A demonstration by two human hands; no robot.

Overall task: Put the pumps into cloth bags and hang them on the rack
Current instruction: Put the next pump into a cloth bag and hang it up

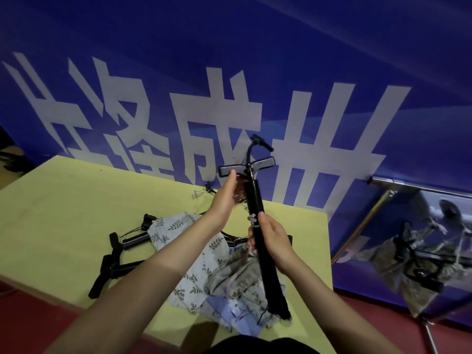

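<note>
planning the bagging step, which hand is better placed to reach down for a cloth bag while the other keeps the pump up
Left. The left hand only touches the long black pump near its grey T-handle, directly above the leaf-print cloth bags. The right hand has the grip around the barrel.

an event or display hall: a big blue banner [229,72] with white characters, red floor [383,315], metal rack [419,187].

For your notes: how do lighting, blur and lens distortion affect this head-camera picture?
Head view: dim, blue-tinted light; wide-angle bending tilts the banner and table; the bagged pumps on the rack are smeared; the held pump and both hands are fairly sharp.
</note>
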